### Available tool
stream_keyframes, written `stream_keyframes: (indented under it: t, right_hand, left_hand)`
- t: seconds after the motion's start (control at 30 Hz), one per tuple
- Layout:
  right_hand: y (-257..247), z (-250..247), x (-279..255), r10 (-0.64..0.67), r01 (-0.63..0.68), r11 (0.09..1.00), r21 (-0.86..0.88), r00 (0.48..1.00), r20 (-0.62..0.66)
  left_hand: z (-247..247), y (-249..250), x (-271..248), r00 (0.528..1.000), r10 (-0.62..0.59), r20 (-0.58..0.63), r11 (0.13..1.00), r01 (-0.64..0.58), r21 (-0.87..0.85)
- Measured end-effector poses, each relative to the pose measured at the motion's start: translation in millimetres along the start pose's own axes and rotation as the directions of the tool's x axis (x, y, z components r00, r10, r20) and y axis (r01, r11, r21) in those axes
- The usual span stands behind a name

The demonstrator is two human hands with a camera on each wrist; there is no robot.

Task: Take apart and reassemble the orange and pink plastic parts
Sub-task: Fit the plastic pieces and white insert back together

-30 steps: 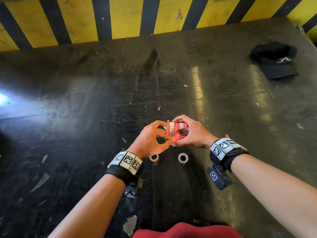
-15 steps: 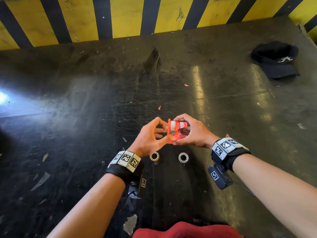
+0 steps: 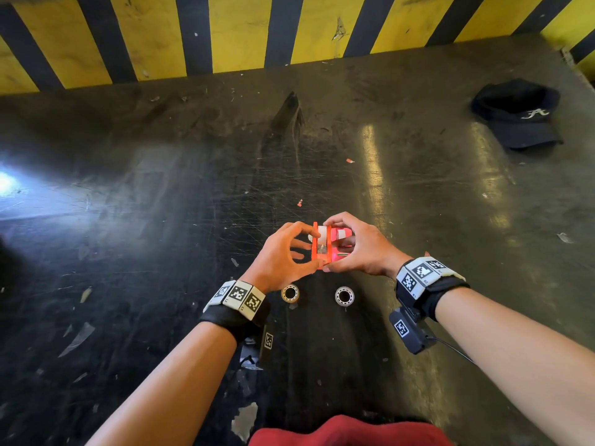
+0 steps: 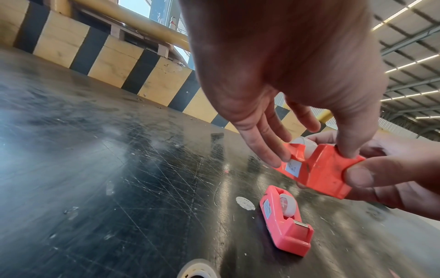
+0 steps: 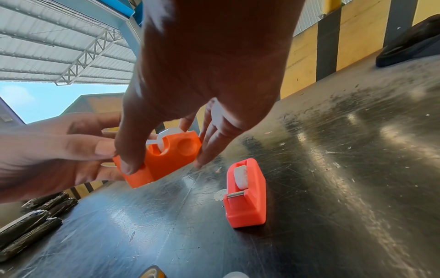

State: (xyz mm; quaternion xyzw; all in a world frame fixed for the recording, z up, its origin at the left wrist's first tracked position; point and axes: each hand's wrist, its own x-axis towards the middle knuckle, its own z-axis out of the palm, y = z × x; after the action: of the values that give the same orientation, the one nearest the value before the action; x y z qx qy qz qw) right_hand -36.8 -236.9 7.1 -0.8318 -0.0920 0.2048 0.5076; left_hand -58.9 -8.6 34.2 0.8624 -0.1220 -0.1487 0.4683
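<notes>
Both hands hold an orange tape dispenser above the dark table, with a white spool showing in its slot. My left hand pinches its left end between thumb and fingers. My right hand grips the other end, thumb on one face and fingers on the opposite one. A pink tape dispenser with its own white roll lies on the table just below the hands; in the head view it is mostly hidden behind my right hand.
Two loose tape rolls lie on the table just in front of my wrists. A black cap sits at the far right. A yellow and black striped wall bounds the back. Dark wrapped bundles lie off to the left.
Both hands stay in nearly the same place with the orange dispenser. My left hand's fingers have shifted slightly on its end.
</notes>
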Motion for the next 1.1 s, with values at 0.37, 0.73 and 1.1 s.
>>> stream_keyframes:
  t: [0.37,0.73,1.1]
  right_hand:
    - [-8,1,-3,0.019,-0.016,0.999,-0.040,0.997,0.069]
    - [4,-12,11,0.050,-0.030,0.983,-0.179,0.993,0.105]
    - [61,-15,43,0.250,-0.144,0.773,-0.617,0.964,0.088]
  left_hand:
    - [-7,-5,7,0.982,-0.084,0.168,0.995,0.074,0.065]
    - [-5,-22,35,0.966,-0.174,0.191,0.980,0.150,0.131]
    - [3,-65,77,0.928,-0.286,0.239,0.940,0.223,0.258]
